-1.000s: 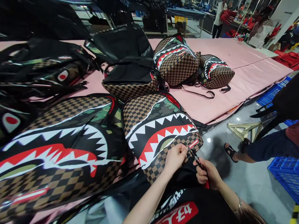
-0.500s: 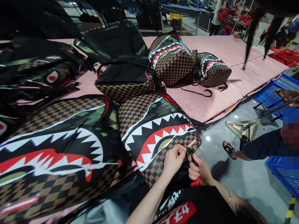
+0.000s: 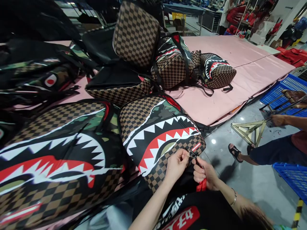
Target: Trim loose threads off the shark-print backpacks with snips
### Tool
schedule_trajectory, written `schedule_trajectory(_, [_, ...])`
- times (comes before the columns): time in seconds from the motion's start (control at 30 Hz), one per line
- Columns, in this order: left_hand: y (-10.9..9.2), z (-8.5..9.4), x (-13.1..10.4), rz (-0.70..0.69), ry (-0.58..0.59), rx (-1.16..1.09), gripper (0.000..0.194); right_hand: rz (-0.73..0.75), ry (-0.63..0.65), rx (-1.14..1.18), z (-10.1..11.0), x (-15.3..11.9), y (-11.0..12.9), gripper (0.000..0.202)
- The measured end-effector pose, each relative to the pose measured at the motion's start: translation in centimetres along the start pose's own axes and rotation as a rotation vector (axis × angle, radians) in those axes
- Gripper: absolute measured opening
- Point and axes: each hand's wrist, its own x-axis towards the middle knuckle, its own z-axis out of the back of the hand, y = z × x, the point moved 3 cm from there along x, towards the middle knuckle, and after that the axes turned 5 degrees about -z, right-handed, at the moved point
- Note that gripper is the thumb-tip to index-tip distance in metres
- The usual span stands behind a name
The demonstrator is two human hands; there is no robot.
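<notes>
A checkered backpack (image 3: 144, 116) with a shark-mouth print lies in front of me. At its lower right edge, my left hand (image 3: 177, 163) pinches something too small to make out. My right hand (image 3: 206, 175) is wrapped round a small dark tool (image 3: 198, 162), which looks like scissors or snips, its tip close to my left fingertips. Red material (image 3: 201, 185) hangs under my right hand. To the left lies a larger backpack (image 3: 55, 188) of the same pattern.
More backpacks (image 3: 171, 70) and a small shark-print bag (image 3: 219, 72) lie on the pink table (image 3: 251, 60). A checkered bag (image 3: 136, 35) stands tilted behind. At right are blue crates (image 3: 291, 179), a metal stand (image 3: 249, 129) and a person's leg (image 3: 268, 155).
A checkered bag has come up at the back centre, and the bag beside it has shifted. The person at right now has a hand near the metal stand. My hands have barely moved.
</notes>
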Motion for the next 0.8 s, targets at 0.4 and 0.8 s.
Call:
schedule_trajectory(0.4, [-4.9,-0.2,-3.0,-0.655,0.289,0.314,0.016,0.802,-0.369,-1.265,6.8,-2.5,12.5,0.028])
schedule_trajectory(0.8, [-2.3,0.3,-0.7,-0.547,-0.190,0.604,0.019,0.889,-0.004,-1.739,4.9,0.3,14.9,0.019])
